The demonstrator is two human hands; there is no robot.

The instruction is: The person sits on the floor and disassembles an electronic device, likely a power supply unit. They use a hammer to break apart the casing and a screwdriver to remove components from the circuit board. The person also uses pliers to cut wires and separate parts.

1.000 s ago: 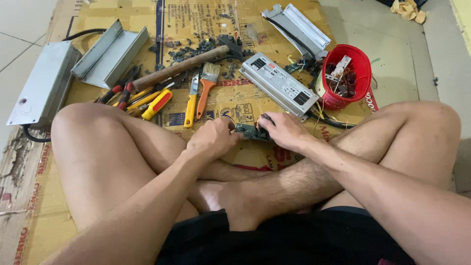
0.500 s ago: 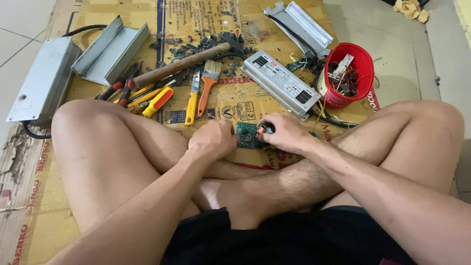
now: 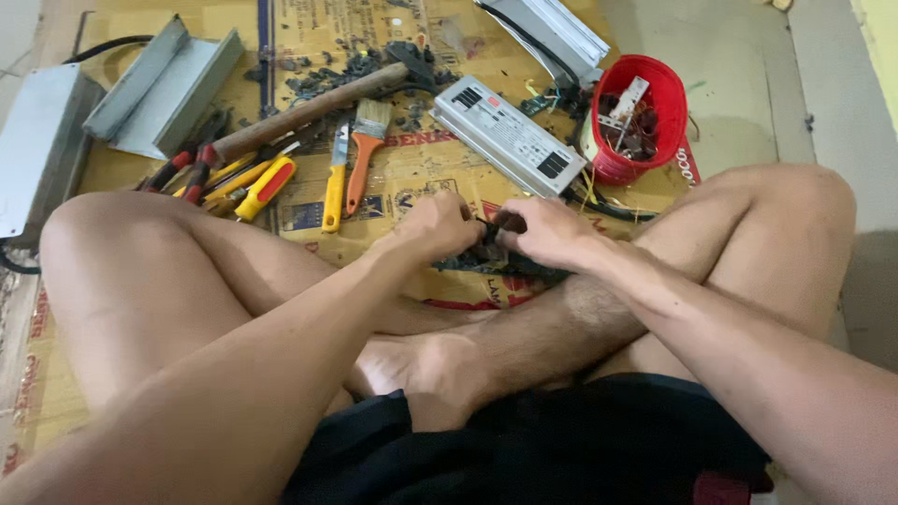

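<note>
Both hands have drawn closer together over the last half-second, so the small green circuit board (image 3: 494, 254), plain to see between them a moment ago, is now mostly covered. It sits on the cardboard sheet (image 3: 412, 178), just in front of the silver power supply box (image 3: 513, 137) and against the person's crossed shin.

The left hand (image 3: 438, 224) is curled with its fingers bent down onto the board's near-left edge. The right hand (image 3: 545, 231) pinches at the board's top with fingertips close together, thumb and forefinger narrowed on some small dark part; what exactly they grip is hidden.

Judged from what shows, the board is light, thin and stiff, but fragile: it would snap or shed parts if bent, and its soldered underside is likely prickly. The edges look like the safest hold, away from the components.

Only a sliver shows: dark green, flat, with dark blocks of components on top, and black debris around it.

Left of the silver box lie an orange-handled paintbrush (image 3: 365, 150), a yellow-handled tool (image 3: 334, 182), a wooden-handled hammer (image 3: 309, 108) and red and yellow pliers (image 3: 234, 178). Right of the box stands a red bowl (image 3: 669, 103) of loose parts. Farther left rest two grey metal casings (image 3: 159, 89).
</note>
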